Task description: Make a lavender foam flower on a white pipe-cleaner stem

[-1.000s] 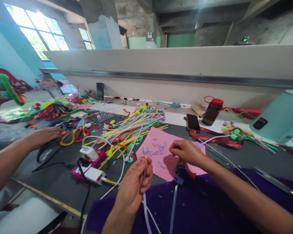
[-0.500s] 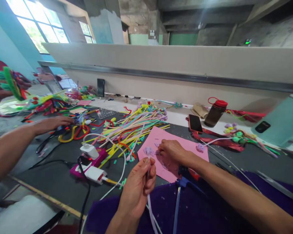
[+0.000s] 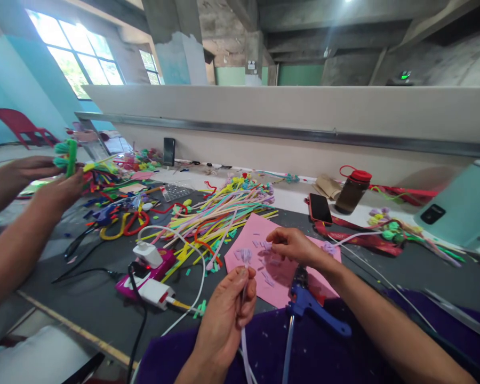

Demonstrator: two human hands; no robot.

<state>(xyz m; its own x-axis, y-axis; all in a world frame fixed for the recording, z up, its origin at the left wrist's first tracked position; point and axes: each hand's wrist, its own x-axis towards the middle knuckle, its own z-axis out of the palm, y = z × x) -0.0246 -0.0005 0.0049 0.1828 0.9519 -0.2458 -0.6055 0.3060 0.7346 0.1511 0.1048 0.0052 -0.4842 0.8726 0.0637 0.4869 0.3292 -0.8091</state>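
Note:
My left hand point(image 3: 228, 312) is closed round a lilac pipe-cleaner stem point(image 3: 245, 341), holding it upright. Short lilac pieces cluster into a flower head point(image 3: 245, 256) at its tip, just above my thumb. Over the pink sheet point(image 3: 248, 229) is my right hand point(image 3: 290, 245), its thumb and forefinger drawn together by the loose lilac pieces point(image 3: 269, 278); whatever they pinch is too small to make out. Below that hand a blue glue gun point(image 3: 308, 304) lies across the sheet's near edge. Another lilac flower point(image 3: 328, 247) rests at the sheet's right side.
A pile of coloured pipe cleaners point(image 3: 220, 213) and a magenta power strip point(image 3: 160, 269) with cables lie left. A phone point(image 3: 320, 208), a bottle point(image 3: 352, 189) and scissors point(image 3: 460, 312) are right. At far left, a co-worker's hands point(image 3: 60, 186) hold a green piece.
My right hand has lifted slightly off the sheet and shifted right, baring more lilac pieces. The left hand keeps the stem. The co-worker's hands have come together at the green piece.

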